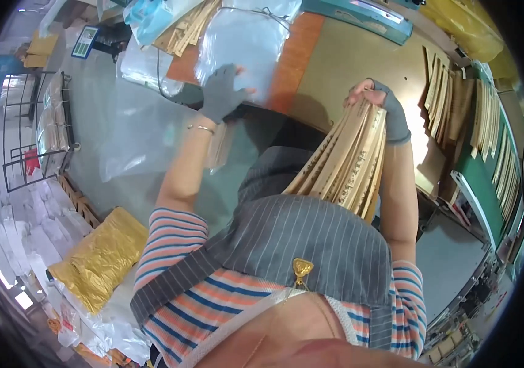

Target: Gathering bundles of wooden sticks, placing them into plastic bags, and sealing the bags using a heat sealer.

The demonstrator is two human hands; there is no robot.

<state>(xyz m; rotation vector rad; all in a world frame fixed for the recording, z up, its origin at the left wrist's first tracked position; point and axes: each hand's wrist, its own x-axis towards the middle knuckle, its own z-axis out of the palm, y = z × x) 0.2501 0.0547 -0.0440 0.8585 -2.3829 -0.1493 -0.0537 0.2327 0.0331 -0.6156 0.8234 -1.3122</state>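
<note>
My left hand (pixel 221 93), in a grey fingerless glove, reaches over a stack of clear plastic bags (pixel 243 43) on the table. Its fingers are apart, and nothing shows between them. In front of my body, my right hand (pixel 379 105), gloved the same way, grips the top end of a bundle of long tan paper-like pieces (pixel 341 161). They fan out downward toward my grey striped apron (pixel 299 239) and carry dark printed marks. Below my left wrist spreads a large clear plastic sheet or bag (pixel 142 132).
More tan pieces (pixel 438 98) stand in rows at the right, some on a green board (pixel 476 205). A teal box (pixel 366 18) lies at the table's far edge. Left are a black wire rack (pixel 35 132) and a yellow plastic package (pixel 99 257).
</note>
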